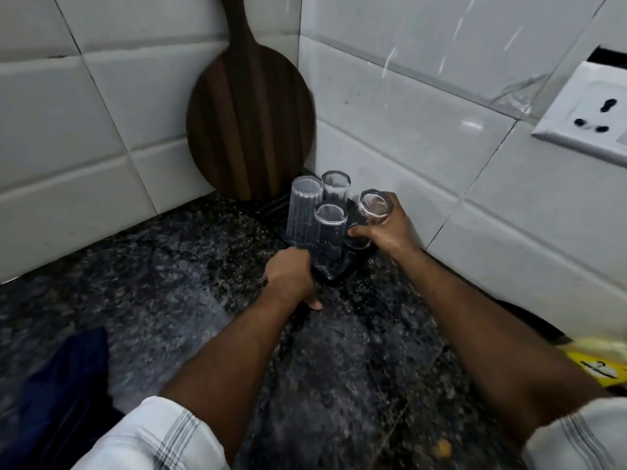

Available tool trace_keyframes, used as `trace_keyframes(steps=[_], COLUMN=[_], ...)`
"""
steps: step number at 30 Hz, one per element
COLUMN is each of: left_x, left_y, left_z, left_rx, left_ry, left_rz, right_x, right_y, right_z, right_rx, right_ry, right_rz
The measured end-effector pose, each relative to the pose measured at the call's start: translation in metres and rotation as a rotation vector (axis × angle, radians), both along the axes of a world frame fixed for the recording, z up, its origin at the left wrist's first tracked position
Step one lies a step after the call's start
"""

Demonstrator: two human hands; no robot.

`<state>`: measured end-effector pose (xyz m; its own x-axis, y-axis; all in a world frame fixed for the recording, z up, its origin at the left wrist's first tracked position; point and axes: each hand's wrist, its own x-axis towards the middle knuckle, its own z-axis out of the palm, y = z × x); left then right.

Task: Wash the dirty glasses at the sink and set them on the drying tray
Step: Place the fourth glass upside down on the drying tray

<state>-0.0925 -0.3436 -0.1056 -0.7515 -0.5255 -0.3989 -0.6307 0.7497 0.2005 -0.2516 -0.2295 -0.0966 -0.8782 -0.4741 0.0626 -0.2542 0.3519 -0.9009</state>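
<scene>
Glasses stand upside down on a dark drying tray (334,271) near the centre of the frame, in the corner where two white tiled walls meet. Three are set close together: a tall ribbed glass (303,212) on the left, a short glass (335,188) behind it, and a front glass (330,228) nearest the viewer. A fourth glass (373,210), also inverted and tilted, is at the tray's right side, held in the right hand (386,228); its fingers curl around the lower part and the thumb presses its near side. Whether its rim touches the tray cannot be told.

The left hand (291,276) rests at the tray's near left edge, fingers bent down over the edge and hidden, thumb stretched out on the speckled dark counter (169,300). It grips no glass.

A round wooden board (249,110) leans in the corner behind the tray. A white socket (590,111) sits at the upper right. At the right edge lies a yellow packet (600,366) with black print too blurred to read. Dark blue cloth (57,398) fills the lower left.
</scene>
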Motion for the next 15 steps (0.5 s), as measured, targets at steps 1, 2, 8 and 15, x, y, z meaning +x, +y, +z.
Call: trace_keyframes(steps=[1, 2, 8, 15], left_x=[-0.001, -0.002, -0.003, -0.004], left_y=[0.0, 0.001, 0.001, 0.002], left_z=[0.0, 0.001, 0.0, 0.0], left_rx=[0.005, 0.007, 0.003, 0.005], left_ry=[-0.002, -0.002, 0.01, 0.01], left_rz=[0.002, 0.004, 0.031, 0.048], right_x=[-0.001, -0.002, -0.003, -0.004], right_y=[-0.002, -0.004, -0.013, -0.017], right_z=[-0.001, -0.001, -0.001, 0.0], right_rx=[0.005, 0.008, 0.088, 0.105], right_ry=[-0.001, -0.001, 0.005, -0.024], right_rz=[0.006, 0.005, 0.062, 0.086])
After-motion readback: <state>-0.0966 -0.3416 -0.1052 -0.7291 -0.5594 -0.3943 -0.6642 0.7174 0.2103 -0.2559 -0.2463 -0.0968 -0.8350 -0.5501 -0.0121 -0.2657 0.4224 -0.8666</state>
